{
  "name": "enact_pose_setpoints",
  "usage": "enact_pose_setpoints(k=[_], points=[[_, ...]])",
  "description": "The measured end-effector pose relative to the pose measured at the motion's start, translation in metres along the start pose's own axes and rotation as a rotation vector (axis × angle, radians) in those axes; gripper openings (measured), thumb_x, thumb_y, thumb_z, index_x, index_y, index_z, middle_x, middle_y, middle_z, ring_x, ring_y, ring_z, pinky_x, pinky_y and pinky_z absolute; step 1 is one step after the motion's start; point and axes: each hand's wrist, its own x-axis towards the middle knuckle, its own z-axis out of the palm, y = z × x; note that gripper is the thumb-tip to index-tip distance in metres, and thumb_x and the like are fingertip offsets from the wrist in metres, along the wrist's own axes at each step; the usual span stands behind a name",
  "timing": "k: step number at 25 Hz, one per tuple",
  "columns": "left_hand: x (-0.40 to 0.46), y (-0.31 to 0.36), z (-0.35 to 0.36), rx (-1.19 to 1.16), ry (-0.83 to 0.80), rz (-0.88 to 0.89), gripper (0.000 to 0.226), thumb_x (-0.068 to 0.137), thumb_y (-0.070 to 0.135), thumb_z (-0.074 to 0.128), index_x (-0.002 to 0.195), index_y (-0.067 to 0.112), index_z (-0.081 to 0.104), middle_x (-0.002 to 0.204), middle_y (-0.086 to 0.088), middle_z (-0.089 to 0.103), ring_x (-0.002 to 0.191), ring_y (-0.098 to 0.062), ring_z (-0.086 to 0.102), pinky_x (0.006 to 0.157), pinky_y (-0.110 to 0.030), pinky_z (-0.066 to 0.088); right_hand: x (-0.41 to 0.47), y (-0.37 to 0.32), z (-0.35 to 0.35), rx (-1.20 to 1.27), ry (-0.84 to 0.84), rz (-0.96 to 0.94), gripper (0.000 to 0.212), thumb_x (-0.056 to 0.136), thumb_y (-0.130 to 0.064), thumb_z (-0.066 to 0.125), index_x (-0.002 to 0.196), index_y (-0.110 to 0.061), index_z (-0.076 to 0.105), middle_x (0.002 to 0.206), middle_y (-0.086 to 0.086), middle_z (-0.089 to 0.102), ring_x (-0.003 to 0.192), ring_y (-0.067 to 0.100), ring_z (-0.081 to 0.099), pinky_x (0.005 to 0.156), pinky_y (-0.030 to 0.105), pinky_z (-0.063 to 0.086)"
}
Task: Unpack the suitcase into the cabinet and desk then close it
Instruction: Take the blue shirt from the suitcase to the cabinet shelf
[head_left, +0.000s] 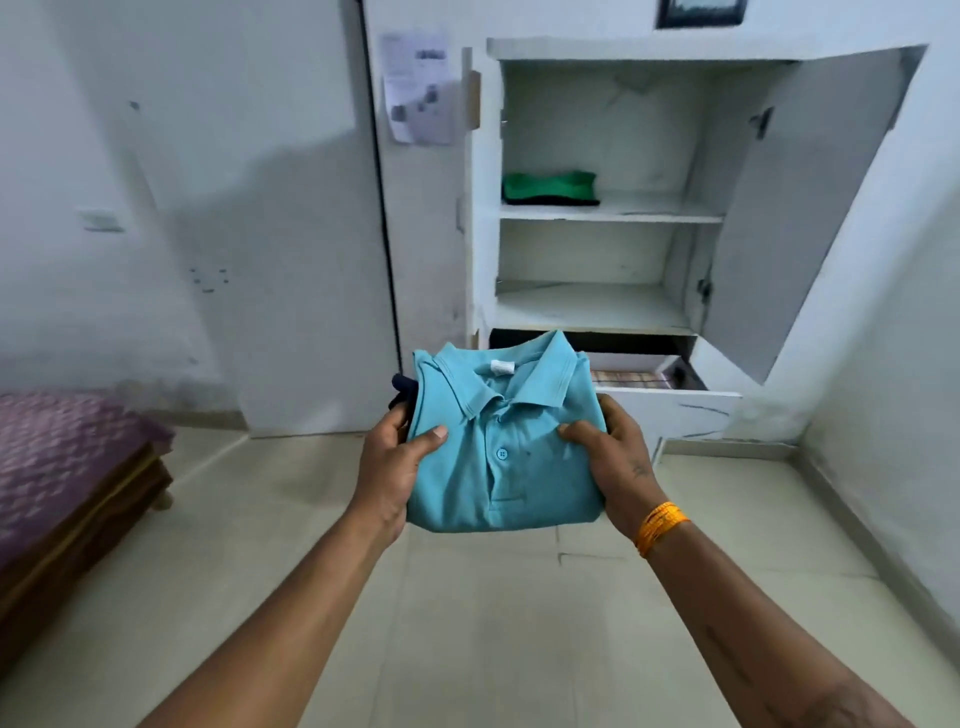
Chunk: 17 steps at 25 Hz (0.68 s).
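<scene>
A folded light-blue polo shirt (498, 441) is held out in front of me at waist height, with a dark navy garment (404, 391) peeking from under its left side. My left hand (389, 467) grips the stack's left edge, thumb on top. My right hand (610, 457) grips the right edge the same way. Ahead stands the white wall cabinet (597, 306) with its door (789, 218) swung open to the right. A folded green garment (550, 187) lies on a dark one on the upper shelf. The suitcase is out of view.
Below the shelves a white drawer (670, 402) is pulled out, with checked fabric inside. A bed with a purple cover (57, 467) stands at the left. A closed door (291, 234) is left of the cabinet. Pale floor tiles (467, 597) lie between me and the cabinet.
</scene>
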Motion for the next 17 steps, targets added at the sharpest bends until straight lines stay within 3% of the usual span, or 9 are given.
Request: enact_pose_setpoints(k=[4,8,12,17], points=[[0.072,-0.018,0.106,0.006,-0.056,-0.023,0.034,0.091,-0.002,0.069,0.120,0.015,0.073,0.112,-0.008,0.079,0.104,-0.031,0.076,0.096,-0.047,0.059,0.075,-0.013,-0.083,-0.008,0.091,0.005,0.035,0.090,-0.006,0.063,0.118,-0.026,0.071,0.106,0.001,0.079,0.099,0.028,0.075,0.083,0.044,0.063],[0.148,-0.021,0.199,0.005,-0.123,-0.012,0.035,0.091,-0.003,0.068,0.121,0.015,0.073,0.110,-0.008,0.080,0.102,-0.031,0.076,0.094,-0.044,0.060,0.161,-0.031,-0.151,-0.016,0.166,-0.002,0.031,0.090,-0.005,0.060,0.115,-0.019,0.071,0.104,0.005,0.079,0.099,0.033,0.074,0.079,0.043,0.063],[0.231,-0.018,0.263,-0.011,-0.176,0.007,0.036,0.092,-0.003,0.066,0.121,0.017,0.072,0.110,-0.006,0.080,0.102,-0.029,0.076,0.091,-0.040,0.060,0.248,-0.048,-0.188,-0.010,0.222,-0.042,0.030,0.090,-0.005,0.061,0.114,-0.020,0.071,0.106,0.005,0.079,0.099,0.033,0.074,0.085,0.047,0.063],[0.375,-0.022,0.334,-0.049,-0.239,0.037,0.034,0.091,-0.001,0.067,0.121,0.016,0.073,0.110,-0.007,0.080,0.102,-0.029,0.076,0.087,-0.039,0.059,0.387,-0.073,-0.211,-0.024,0.316,-0.098,0.029,0.090,-0.004,0.063,0.114,-0.018,0.071,0.104,0.007,0.079,0.096,0.034,0.075,0.081,0.047,0.064]])
